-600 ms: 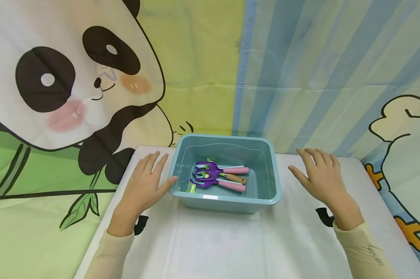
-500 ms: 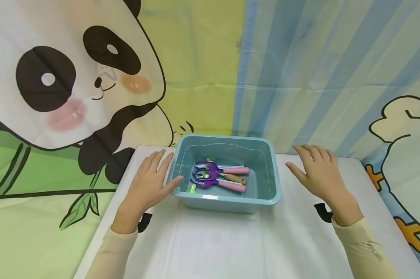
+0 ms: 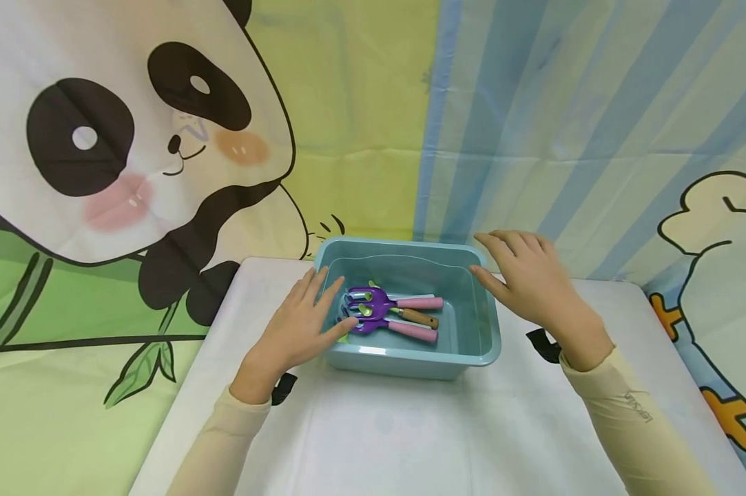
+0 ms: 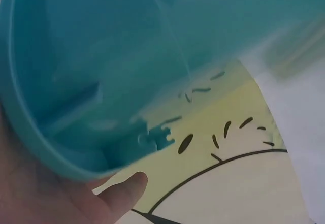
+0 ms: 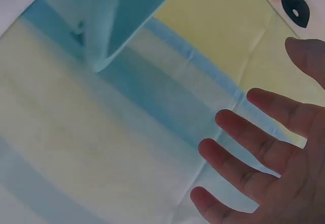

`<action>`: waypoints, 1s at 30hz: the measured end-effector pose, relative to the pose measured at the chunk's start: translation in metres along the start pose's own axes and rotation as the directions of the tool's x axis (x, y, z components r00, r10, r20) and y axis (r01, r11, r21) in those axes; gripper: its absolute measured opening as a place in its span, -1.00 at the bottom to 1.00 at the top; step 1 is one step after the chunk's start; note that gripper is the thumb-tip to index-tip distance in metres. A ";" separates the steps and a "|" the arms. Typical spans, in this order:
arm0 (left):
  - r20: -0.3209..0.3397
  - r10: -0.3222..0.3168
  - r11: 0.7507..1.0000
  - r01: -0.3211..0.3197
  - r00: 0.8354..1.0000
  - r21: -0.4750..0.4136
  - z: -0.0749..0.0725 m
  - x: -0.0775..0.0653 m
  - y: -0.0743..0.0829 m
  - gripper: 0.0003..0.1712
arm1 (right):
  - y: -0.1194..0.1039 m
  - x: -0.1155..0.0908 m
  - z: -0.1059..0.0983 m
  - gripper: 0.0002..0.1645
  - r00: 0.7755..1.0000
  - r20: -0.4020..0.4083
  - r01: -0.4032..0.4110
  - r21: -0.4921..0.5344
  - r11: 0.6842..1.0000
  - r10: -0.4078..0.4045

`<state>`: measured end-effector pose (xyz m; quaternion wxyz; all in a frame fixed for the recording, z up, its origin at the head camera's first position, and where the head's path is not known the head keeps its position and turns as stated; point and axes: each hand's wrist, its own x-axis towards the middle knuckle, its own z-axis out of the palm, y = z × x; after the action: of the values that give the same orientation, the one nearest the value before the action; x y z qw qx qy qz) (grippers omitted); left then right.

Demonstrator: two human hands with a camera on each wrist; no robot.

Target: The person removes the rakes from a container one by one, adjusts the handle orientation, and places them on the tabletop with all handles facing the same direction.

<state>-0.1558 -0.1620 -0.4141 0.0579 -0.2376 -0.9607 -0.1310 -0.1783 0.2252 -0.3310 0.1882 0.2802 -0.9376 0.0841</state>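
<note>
My left hand (image 3: 295,327) hovers over the left side of a teal plastic tub (image 3: 397,366), fingers spread, holding nothing. In the left wrist view, the tub's rim (image 4: 86,174) covers part of that hand (image 4: 109,203); I cannot tell whether they touch. My right hand (image 3: 527,282) is above the right back corner of the tub, fingers apart. The right wrist view shows its fingers (image 5: 254,137) straight and clear of the tub wall (image 5: 96,41). Inside the tub lie purple garden hand forks (image 3: 375,301) with pink handles, a wooden-handled tool (image 3: 421,317) and small green pieces.
The tub stands on a white-covered table (image 3: 397,441) near its back edge. Behind hangs a printed cloth (image 3: 360,103) with a panda and stripes. Black straps (image 3: 284,389) show at both wrists.
Both hands have moved inward. My left hand has gone right, over the tub's left side; my right hand has gone left and up, to its right rim. The tub and tools have stayed put.
</note>
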 end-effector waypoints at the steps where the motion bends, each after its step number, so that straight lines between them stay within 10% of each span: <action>1: 0.017 -0.007 1.000 0.007 1.000 0.000 0.001 0.000 0.001 0.03 | -0.003 0.005 -0.001 -0.35 1.000 0.004 0.012 0.004 1.000 -0.012; 14: 0.071 -0.055 0.998 0.054 0.996 0.016 0.008 0.003 0.010 0.21 | -0.038 0.073 0.027 -0.42 0.951 0.284 0.055 0.234 0.971 -0.122; 22: 0.086 -0.065 0.998 0.063 0.994 0.033 0.009 0.003 0.011 0.24 | -0.045 0.104 0.073 -0.54 0.827 0.526 -0.084 0.469 0.879 -0.201; 30: 0.083 -0.071 0.997 0.070 0.994 0.024 0.009 0.003 0.011 0.22 | -0.037 0.117 0.124 -0.57 0.705 0.664 -0.123 0.459 0.880 -0.248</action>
<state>-0.1540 -0.1487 -0.4194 0.0155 -0.2081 -0.9714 -0.1129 -0.2858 0.1041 -0.3962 -0.2560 0.3605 -0.8769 0.1886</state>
